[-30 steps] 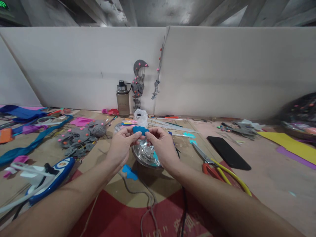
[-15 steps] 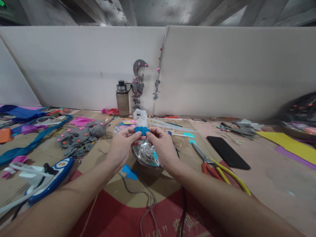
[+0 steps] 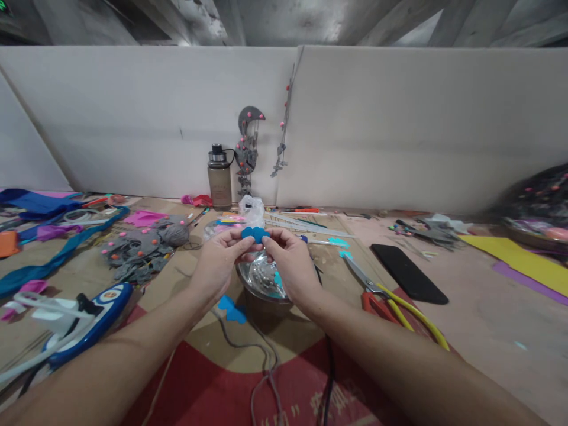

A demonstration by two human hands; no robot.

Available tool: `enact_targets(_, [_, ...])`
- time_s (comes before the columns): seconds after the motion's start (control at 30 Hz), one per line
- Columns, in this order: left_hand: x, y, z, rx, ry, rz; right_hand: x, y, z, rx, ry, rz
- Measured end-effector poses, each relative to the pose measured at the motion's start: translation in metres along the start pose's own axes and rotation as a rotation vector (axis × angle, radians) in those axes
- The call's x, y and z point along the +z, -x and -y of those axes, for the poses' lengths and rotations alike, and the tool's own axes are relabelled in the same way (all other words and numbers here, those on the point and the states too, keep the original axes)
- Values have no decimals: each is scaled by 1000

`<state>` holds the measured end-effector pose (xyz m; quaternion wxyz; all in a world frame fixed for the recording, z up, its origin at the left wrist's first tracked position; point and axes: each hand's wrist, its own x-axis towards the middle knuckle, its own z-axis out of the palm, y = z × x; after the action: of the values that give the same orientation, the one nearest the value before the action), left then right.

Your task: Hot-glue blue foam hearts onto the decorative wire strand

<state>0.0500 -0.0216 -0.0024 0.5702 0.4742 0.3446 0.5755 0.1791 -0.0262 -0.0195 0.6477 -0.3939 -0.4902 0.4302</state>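
Left hand (image 3: 216,260) and right hand (image 3: 293,260) pinching a scalloped blue felt-like piece (image 3: 255,235) between them; slightly leveller than a second ago, handling seemingly ongoing.

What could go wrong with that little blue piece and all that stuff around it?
The blue piece is small and pinched by the fingertips of both hands, so it might slip and drop near the metal bowl.
The scissors lie close to the right forearm, which could knock them.
The loose grey cord between the arms might get snagged.
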Motion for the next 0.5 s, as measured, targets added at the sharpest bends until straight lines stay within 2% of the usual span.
enact_targets(0.13, [0, 0, 1, -10, 7, -8, 1, 1, 1, 12, -4, -3])
enact_targets(0.37, [0, 0, 1, 0, 21, 43, 1, 2, 4, 41, -21, -11])
enact_targets(0.5, [1, 0, 1, 14, 9, -2, 1, 2, 4, 39, -13, -7])
